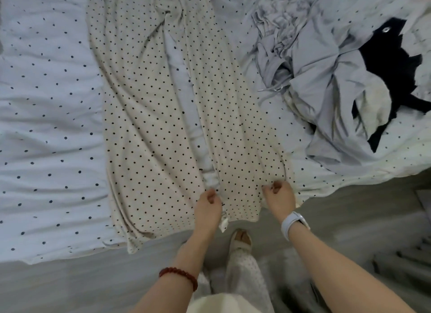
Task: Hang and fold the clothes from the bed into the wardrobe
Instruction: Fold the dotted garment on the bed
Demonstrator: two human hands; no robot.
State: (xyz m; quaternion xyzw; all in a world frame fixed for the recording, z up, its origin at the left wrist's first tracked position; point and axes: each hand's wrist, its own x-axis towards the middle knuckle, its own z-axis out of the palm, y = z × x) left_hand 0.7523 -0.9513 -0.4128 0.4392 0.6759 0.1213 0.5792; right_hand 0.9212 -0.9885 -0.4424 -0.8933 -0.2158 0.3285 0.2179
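Observation:
Cream trousers with small black dots lie spread lengthwise on the bed, the two legs side by side and the hems hanging over the near edge. My left hand pinches the inner corner of the right leg's hem. My right hand pinches the outer corner of the same hem. A crumpled heap of grey clothes and a black garment lies on the bed to the right.
The bed has a white sheet with dark dots. Its near edge runs across the lower part of the view, with grey floor below. My foot in a pale slipper stands by the edge.

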